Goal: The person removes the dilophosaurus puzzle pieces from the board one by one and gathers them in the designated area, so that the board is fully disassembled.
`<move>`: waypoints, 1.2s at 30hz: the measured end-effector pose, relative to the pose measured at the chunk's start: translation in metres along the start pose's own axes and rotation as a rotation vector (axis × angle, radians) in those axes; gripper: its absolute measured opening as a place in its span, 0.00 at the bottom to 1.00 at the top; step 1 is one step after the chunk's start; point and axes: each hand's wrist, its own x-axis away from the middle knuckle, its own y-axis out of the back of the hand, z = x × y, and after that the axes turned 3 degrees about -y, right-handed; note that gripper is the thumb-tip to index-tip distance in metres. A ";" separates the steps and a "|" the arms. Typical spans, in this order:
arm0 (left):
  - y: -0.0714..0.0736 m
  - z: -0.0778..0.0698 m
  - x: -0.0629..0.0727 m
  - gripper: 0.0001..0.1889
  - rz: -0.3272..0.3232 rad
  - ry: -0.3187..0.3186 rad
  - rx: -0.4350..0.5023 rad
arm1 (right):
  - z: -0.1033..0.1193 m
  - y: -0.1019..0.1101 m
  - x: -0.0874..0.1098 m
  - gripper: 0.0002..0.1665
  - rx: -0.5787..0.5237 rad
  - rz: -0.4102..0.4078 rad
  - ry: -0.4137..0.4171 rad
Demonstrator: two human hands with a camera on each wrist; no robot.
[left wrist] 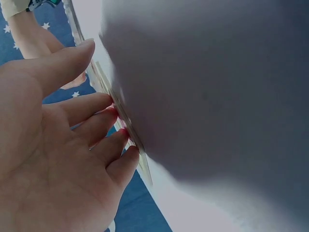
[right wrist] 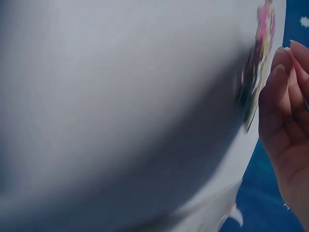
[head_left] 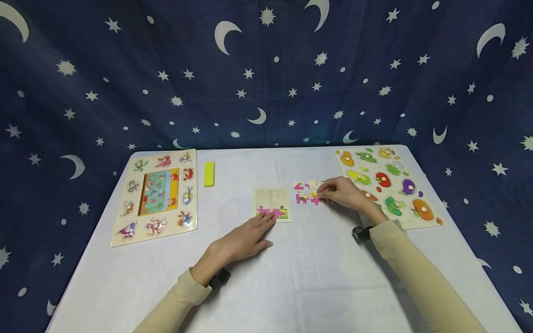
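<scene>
My left hand [head_left: 246, 238] lies with its fingers extended, fingertips on the near edge of a small square wooden puzzle tray [head_left: 262, 199]. Pink and green jigsaw pieces [head_left: 283, 212] fill the tray's near half; its far half shows bare wood. In the left wrist view the fingertips of the left hand [left wrist: 72, 125] press along the tray's edge. To the tray's right lies a group of loose jigsaw pieces [head_left: 301, 199], pink, white and yellow. My right hand [head_left: 343, 192] is over their right side, thumb and fingertips drawn together; I cannot tell whether a piece is between them.
A sea-animal knob puzzle board [head_left: 120, 217] lies at the left, with a yellow block [head_left: 209, 174] beside it. At the right is a vegetable puzzle board [head_left: 410, 217], partly under the right forearm. A dark blue star-and-moon cloth [head_left: 291, 69] hangs behind the white-covered table [head_left: 316, 286].
</scene>
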 end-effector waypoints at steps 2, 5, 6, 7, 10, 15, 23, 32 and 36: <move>0.001 0.000 0.001 0.35 0.001 0.006 0.003 | 0.005 -0.006 -0.002 0.07 -0.012 0.008 0.007; 0.002 0.000 0.001 0.35 0.004 0.018 0.009 | 0.012 -0.015 -0.006 0.07 -0.031 0.030 0.027; 0.002 0.000 0.001 0.35 0.005 0.021 0.011 | 0.014 -0.019 -0.007 0.07 -0.038 0.039 0.036; 0.002 0.000 0.001 0.35 0.005 0.022 0.011 | 0.016 -0.022 -0.008 0.07 -0.041 0.050 0.047; 0.003 0.001 0.002 0.35 0.007 0.021 0.010 | 0.024 -0.031 -0.011 0.06 -0.044 0.084 0.081; 0.002 0.002 0.002 0.35 0.004 0.015 0.001 | 0.039 -0.044 -0.016 0.05 -0.024 0.127 0.125; 0.003 0.000 0.002 0.35 0.008 0.011 -0.004 | 0.053 -0.055 -0.021 0.07 -0.007 0.172 0.156; 0.004 -0.001 0.001 0.35 0.006 0.007 -0.013 | 0.059 -0.061 -0.027 0.07 0.070 0.201 0.226; 0.004 -0.001 0.001 0.35 0.003 0.007 -0.006 | 0.060 -0.063 -0.029 0.05 0.063 0.209 0.201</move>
